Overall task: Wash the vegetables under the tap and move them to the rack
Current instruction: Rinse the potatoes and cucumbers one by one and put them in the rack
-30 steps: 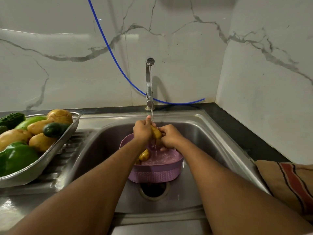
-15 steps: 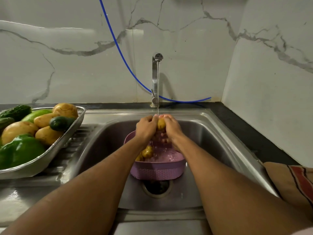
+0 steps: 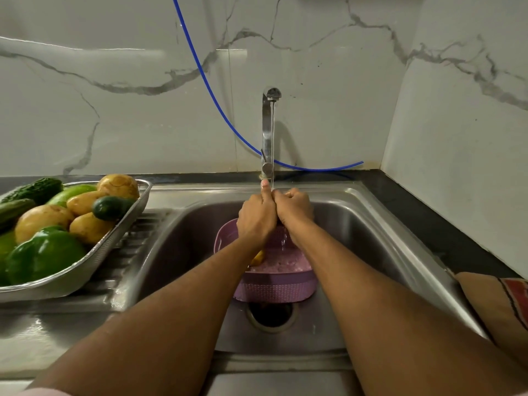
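Right now my left hand [image 3: 257, 217] and my right hand [image 3: 294, 207] are pressed together under the thin stream of water [image 3: 272, 144] falling from the tap [image 3: 267, 132], both with fingers curled inward. Whatever sits between them is hidden by my knuckles, so I cannot tell what I am holding; only a small yellowish glint shows at the top of my right hand. My left thumb points up toward the tap's base. Directly below my hands, inside the steel sink [image 3: 371, 224], stands a purple basket [image 3: 274, 290] with water pooled in it, and a yellow vegetable [image 3: 258, 258] peeks out from behind my left forearm. Below the basket, nearer to me, is the drain opening [image 3: 271, 315]. Well to the left of my hands, on the ribbed draining board, rests the metal rack [image 3: 85, 267], piled with potatoes [image 3: 43, 218], a green pepper [image 3: 45, 255], cucumbers [image 3: 110, 207] and a bitter gourd [image 3: 37, 190]. A blue hose [image 3: 217, 104] runs down the marble wall behind the tap. To the right of my right forearm, a striped cloth [image 3: 505, 304] lies on the dark counter [image 3: 428, 218].
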Motion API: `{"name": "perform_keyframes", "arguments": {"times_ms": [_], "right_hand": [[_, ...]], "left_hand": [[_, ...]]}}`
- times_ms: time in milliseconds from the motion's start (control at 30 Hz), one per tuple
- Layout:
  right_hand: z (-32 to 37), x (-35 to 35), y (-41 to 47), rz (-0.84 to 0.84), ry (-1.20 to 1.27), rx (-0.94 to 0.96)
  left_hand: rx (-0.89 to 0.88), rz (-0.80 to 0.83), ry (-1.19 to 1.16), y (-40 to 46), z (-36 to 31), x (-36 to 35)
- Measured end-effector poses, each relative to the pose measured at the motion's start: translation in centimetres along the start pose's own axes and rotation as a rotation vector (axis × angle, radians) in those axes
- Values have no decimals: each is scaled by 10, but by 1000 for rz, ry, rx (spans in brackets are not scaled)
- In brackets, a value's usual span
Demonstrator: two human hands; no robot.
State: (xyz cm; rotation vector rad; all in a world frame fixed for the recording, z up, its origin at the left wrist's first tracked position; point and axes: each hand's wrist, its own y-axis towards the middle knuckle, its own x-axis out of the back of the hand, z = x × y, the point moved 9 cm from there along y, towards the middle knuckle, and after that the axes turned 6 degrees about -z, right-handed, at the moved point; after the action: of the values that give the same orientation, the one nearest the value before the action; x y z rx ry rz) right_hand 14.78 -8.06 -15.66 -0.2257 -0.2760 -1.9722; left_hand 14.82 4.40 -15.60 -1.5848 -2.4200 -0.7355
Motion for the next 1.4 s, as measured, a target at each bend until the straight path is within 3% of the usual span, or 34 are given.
{"name": "perform_keyframes", "arguments": {"times_ms": [133,300,533,800,1033,1267,1400], "right_hand": [[-1,-9,-5,130,14,-17],[-17,-18,-18,395,74,-195],[-19,8,2,-21,36,-129],[-21,-20,-5,356,203,-174],[-25,7,9,71,146,-174],[-16,-15,-2,367,260,-140],[-7,-13,-5,293,203,-33]], "left_hand": [[72,-6,-5,6,15,5],[158,41,-58,9,32,5],[-7,70,6,-1,1,-6],[214,33,-100,13,31,9],[118,70,-117,7,16,0],[288,31,-203,14,37,9],[317,40,-247,14,43,10]]}}
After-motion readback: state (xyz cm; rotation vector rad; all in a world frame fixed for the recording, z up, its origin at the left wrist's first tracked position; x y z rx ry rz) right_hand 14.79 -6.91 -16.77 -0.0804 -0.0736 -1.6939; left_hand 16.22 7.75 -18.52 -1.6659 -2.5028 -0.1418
